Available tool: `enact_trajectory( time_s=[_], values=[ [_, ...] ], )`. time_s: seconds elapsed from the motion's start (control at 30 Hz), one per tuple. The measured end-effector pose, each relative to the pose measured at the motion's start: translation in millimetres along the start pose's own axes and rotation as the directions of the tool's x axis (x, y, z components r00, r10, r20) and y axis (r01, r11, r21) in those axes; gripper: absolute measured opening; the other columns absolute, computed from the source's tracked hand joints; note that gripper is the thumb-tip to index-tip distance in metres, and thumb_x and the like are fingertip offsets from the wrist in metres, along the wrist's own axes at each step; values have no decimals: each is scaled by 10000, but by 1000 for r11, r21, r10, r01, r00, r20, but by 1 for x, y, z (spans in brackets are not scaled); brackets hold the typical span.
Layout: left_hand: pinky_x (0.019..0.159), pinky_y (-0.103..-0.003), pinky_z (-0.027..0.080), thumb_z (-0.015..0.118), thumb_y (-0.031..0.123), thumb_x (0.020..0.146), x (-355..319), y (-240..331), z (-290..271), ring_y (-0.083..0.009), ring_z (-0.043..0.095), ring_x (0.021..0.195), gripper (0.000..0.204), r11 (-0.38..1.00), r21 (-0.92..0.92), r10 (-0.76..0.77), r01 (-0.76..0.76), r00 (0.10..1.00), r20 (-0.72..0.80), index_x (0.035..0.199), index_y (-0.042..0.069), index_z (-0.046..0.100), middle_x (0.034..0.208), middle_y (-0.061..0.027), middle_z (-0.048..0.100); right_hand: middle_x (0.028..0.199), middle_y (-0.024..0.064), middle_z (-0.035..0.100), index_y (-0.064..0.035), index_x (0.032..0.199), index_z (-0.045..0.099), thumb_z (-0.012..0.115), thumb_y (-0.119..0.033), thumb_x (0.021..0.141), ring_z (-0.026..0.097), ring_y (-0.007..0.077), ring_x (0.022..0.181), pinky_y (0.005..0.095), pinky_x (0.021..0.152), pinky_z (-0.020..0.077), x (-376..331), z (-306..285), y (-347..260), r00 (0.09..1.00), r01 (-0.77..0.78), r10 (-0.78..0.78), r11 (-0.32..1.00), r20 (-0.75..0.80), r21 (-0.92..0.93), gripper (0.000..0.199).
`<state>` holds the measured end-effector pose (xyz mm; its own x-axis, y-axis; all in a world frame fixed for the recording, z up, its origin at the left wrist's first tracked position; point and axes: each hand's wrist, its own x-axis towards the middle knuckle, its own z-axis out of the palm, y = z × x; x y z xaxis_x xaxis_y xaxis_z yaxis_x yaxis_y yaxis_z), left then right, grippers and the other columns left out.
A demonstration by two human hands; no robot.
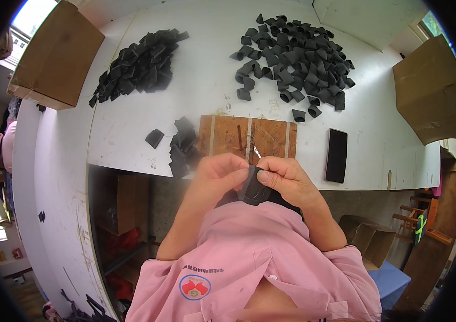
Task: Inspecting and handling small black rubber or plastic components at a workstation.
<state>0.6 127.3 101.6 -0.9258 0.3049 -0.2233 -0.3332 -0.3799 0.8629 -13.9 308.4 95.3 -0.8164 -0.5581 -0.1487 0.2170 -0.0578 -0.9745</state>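
Observation:
Close to my chest, just off the table's near edge, a dark grey fabric-like piece is held between both hands. My left hand pinches its upper left edge with thumb and fingertips. The thumb and curled fingers of my right hand grip its upper right edge. A small pale, shiny sliver shows just above the right fingers; I cannot tell what it is. Beyond the hands lies a brown wooden board with pale strips. Left of it is a small stack of dark flat pieces, with a single piece beside it.
On the white table, a heap of flat dark pieces lies far left and a larger heap of dark tube-shaped pieces far right. A black phone rests right of the board. Cardboard boxes stand at both sides.

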Motion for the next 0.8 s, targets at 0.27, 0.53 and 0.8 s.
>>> enact_trajectory(
  time_s=[0.27, 0.53, 0.8],
  values=[
    [527, -163, 408, 617, 60, 759, -6, 1, -5, -52, 498, 569, 96, 998, 0, -69, 69, 998, 13, 803, -12, 571, 679, -15, 569, 678, 53, 510, 4, 814, 544, 558, -106, 789, 461, 147, 574, 254, 528, 376, 3, 3, -3, 989, 146, -147, 940, 19, -307, 114],
    [553, -158, 417, 581, 20, 773, -10, -11, 9, -44, 513, 594, 47, 931, 311, 277, -189, 922, -269, 791, -9, 548, 669, -14, 565, 768, 101, 506, -14, 846, 547, 654, -73, 696, 521, 218, 629, 297, 486, 429, 1, 29, -8, 739, 276, -623, 626, -256, -729, 194],
    [439, -156, 394, 544, -49, 768, 0, -34, 24, -38, 492, 486, 54, 342, 886, 831, -314, 542, -128, 812, -24, 529, 657, -44, 563, 702, 86, 486, -1, 766, 540, 603, 10, 651, 511, 239, 622, 308, 488, 433, 18, 36, 8, 636, 305, -758, 415, -141, -857, 132]
  ],
)
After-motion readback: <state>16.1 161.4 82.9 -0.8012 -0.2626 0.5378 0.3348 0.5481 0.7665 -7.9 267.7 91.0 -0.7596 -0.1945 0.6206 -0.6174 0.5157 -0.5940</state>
